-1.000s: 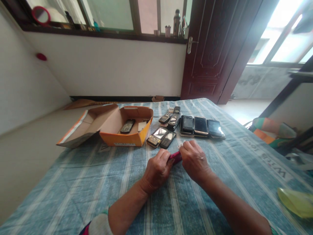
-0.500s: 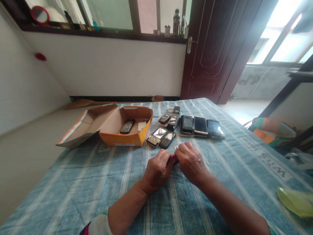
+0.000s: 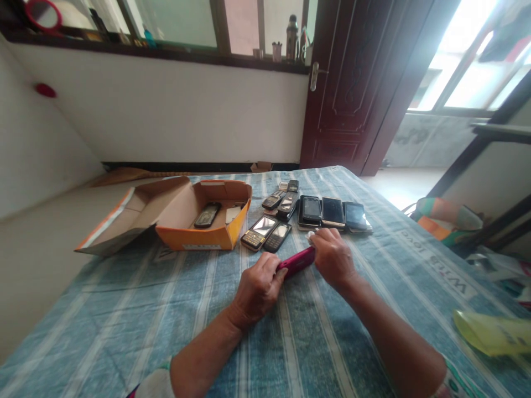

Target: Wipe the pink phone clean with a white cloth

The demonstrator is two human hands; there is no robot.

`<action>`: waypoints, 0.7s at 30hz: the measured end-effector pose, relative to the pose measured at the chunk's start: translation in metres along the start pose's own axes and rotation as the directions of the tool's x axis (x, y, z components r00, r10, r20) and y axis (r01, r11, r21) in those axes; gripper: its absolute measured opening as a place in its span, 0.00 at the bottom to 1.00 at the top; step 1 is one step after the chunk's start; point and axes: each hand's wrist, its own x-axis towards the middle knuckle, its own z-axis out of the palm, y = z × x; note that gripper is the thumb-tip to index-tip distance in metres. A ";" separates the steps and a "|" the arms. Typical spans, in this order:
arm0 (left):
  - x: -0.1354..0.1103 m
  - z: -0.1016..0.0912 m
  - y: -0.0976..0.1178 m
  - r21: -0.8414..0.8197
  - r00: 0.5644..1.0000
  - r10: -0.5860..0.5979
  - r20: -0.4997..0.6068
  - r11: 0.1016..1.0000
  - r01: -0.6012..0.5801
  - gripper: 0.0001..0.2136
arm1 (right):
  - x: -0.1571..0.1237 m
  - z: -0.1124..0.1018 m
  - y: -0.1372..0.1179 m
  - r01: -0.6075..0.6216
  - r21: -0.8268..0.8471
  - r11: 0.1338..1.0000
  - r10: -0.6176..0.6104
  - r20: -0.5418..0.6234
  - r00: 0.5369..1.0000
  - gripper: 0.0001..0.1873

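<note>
The left hand (image 3: 257,282) pinches one end of a slim magenta phone (image 3: 296,262); the right hand (image 3: 334,254) curls closed at the other end, fingers gripping a white wad (image 3: 310,236). Keypad phones (image 3: 277,236) lie just beyond, an orange box (image 3: 199,237) left. Striped cloth (image 3: 352,337) stretches between the forearms and rightward to a yellow bag (image 3: 492,334).

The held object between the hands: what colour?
The held object is magenta-pink, best seen in the head view.

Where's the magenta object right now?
Head view, just right of and below centre: the magenta object is gripped at its left end by the left hand, with the right hand at its other end.
</note>
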 end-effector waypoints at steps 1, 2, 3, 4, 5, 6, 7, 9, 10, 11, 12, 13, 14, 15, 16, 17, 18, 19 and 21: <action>0.000 0.000 0.000 -0.004 1.000 -0.002 0.002 1.000 0.002 0.07 | -0.001 -0.001 -0.007 0.048 0.026 0.998 -0.047 -0.031 0.998 0.14; 0.000 0.000 0.000 -0.009 1.000 -0.007 0.005 1.000 0.007 0.07 | -0.002 -0.003 -0.014 0.107 0.053 0.993 -0.105 -0.038 0.994 0.14; 0.001 -0.001 0.001 -0.015 1.000 -0.013 0.009 1.000 0.013 0.08 | -0.003 -0.004 -0.022 0.172 0.082 0.982 -0.169 -0.038 0.985 0.15; 0.001 -0.001 0.001 -0.022 1.000 -0.017 0.011 1.000 0.018 0.08 | -0.005 -0.005 -0.030 0.228 0.103 0.968 -0.226 -0.029 0.974 0.15; 0.001 -0.001 0.001 -0.028 1.000 -0.020 0.012 0.999 0.021 0.08 | -0.007 -0.005 -0.036 0.265 0.110 0.958 -0.264 -0.023 0.964 0.15; 0.001 -0.001 0.001 -0.033 1.000 -0.022 0.011 0.999 0.023 0.09 | -0.009 -0.005 -0.041 0.287 0.105 0.952 -0.287 -0.015 0.958 0.15; 0.001 -0.001 0.002 -0.035 1.000 -0.023 0.012 0.999 0.023 0.09 | -0.010 -0.005 -0.044 0.298 0.100 0.949 -0.299 -0.005 0.954 0.14; 0.001 -0.001 0.002 -0.031 1.000 -0.023 0.017 0.999 0.024 0.09 | -0.010 -0.003 -0.042 0.286 0.086 0.954 -0.288 0.015 0.958 0.13; 0.000 -0.001 0.001 -0.026 1.000 -0.024 0.019 0.999 0.024 0.09 | -0.010 -0.002 -0.038 0.266 0.080 0.961 -0.269 0.026 0.963 0.12; 0.000 0.000 0.001 -0.022 1.000 -0.024 0.019 0.999 0.024 0.08 | -0.009 -0.001 -0.033 0.240 0.075 0.968 -0.243 0.034 0.969 0.11; 0.000 0.000 0.001 -0.018 1.000 -0.023 0.018 1.000 0.023 0.08 | -0.008 0.001 -0.026 0.207 0.072 0.976 -0.210 0.041 0.977 0.11; -0.001 0.001 0.000 -0.016 1.000 -0.022 0.016 1.000 0.022 0.07 | -0.006 0.003 -0.020 0.165 0.071 0.984 -0.168 0.040 0.985 0.12; -0.001 0.001 -0.001 -0.015 1.000 -0.023 0.012 1.000 0.023 0.07 | -0.006 0.005 -0.014 0.118 0.081 0.990 -0.121 0.036 0.992 0.12; -0.001 0.002 -0.001 -0.012 1.000 -0.025 0.009 1.000 0.025 0.07 | -0.005 0.007 -0.008 0.058 0.104 0.993 -0.062 0.034 0.997 0.12; -0.001 0.002 -0.002 -0.010 1.000 -0.028 0.007 1.000 0.028 0.06 | -0.004 0.009 -0.003 -0.006 0.146 0.989 0.001 0.036 0.999 0.13; 0.000 0.002 -0.003 -0.007 0.999 -0.033 0.007 0.999 0.033 0.06 | -0.004 0.010 0.001 -0.073 0.204 0.976 0.064 0.051 0.997 0.14; 0.000 0.003 -0.003 -0.005 0.999 -0.039 0.008 0.999 0.039 0.06 | -0.004 0.012 0.004 -0.141 0.265 0.954 0.124 0.079 0.989 0.15; 0.000 0.003 -0.003 -0.005 0.999 -0.045 0.010 0.999 0.045 0.06 | -0.004 0.013 0.006 -0.207 0.320 0.924 0.178 0.118 0.977 0.15; 0.000 0.003 -0.003 -0.007 0.998 -0.054 0.018 0.999 0.054 0.06 | -0.005 0.015 0.008 -0.315 0.384 0.868 0.254 0.204 0.946 0.15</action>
